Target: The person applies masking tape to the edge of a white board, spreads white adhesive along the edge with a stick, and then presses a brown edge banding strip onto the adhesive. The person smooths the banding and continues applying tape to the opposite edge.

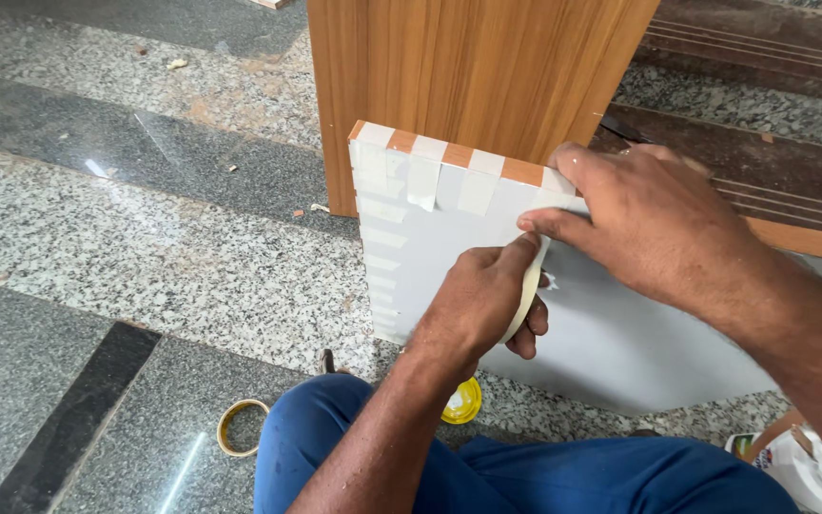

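There is one view only, from the head of the seated person, looking steeply down and forward. It sits close: the hands and the white panel (449,257) fill the centre, blue-trousered knees (525,466) the lower edge, granite floor (145,238) the left half.

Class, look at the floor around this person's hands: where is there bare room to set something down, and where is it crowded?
Bare granite floor lies left of the white panel, up to the far steps. Near the knee, a tape ring and yellow lid take space. It is crowded at the panel's top edge, where the left hand and right hand press tape, and at the tub lower right.
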